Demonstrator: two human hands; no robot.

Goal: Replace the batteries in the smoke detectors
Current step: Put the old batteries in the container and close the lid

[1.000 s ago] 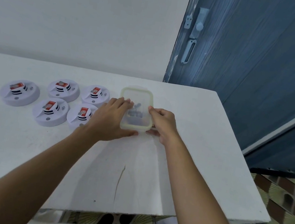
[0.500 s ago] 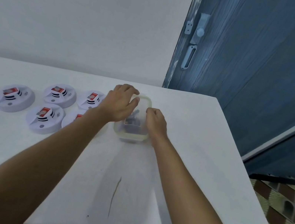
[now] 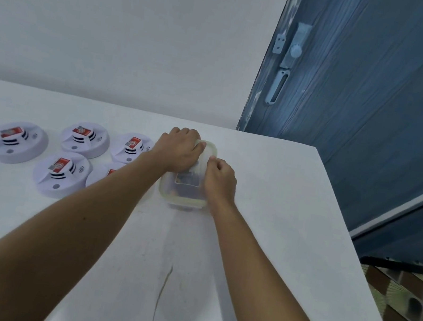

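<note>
Our left hand (image 3: 179, 151) curls over the far left corner of the small clear plastic container with a pale green rim (image 3: 183, 199), and our right hand (image 3: 220, 180) pinches its right edge, so both hands are clamped on it. Its lid (image 3: 203, 156) seems raised at the far end, though blur hides the detail. The container sits mid white tabletop (image 3: 277, 227), just right of five round white smoke detectors (image 3: 85, 140), one partly behind our left forearm (image 3: 103, 198).

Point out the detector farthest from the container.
The leftmost detector, set apart at the left end; the rest sit clustered closer to the container.
</note>
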